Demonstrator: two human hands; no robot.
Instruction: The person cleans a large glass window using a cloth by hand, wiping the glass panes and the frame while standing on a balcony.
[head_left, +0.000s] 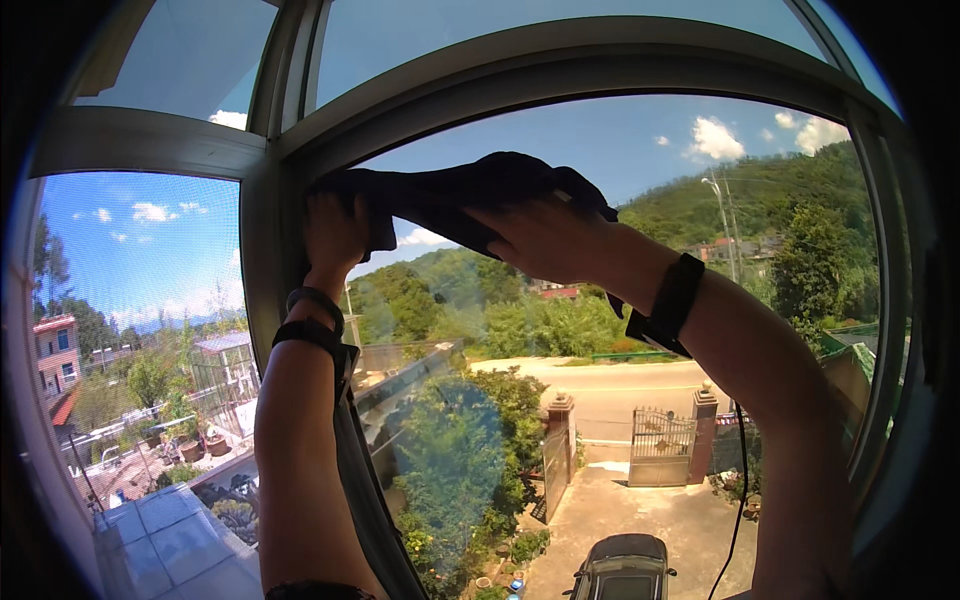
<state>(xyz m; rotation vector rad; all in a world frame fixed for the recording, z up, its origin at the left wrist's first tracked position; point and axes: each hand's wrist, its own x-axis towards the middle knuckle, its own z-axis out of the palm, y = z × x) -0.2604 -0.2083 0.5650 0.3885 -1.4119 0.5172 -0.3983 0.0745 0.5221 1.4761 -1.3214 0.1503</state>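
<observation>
A dark cloth (480, 184) stretches between my two hands across the upper left of a window pane (465, 300). My left hand (335, 229) grips the cloth's left end beside the window frame's upright (262, 225). Flat against the cloth's right part lies my right hand (551, 236), its fingers pointing left and the thumb below; its fingertips are partly hidden by the folds, and whether it grips is unclear. Each wrist wears a dark strap with a small device. A loose corner of cloth hangs below the right wrist.
The frame's top rail (585, 64) curves above my hands. A mesh screen (142, 262) covers the opening at the left. A thin black cable (742, 480) hangs by my right arm. Outside and below are a parked car (622, 574), a metal gate (660, 450) and trees.
</observation>
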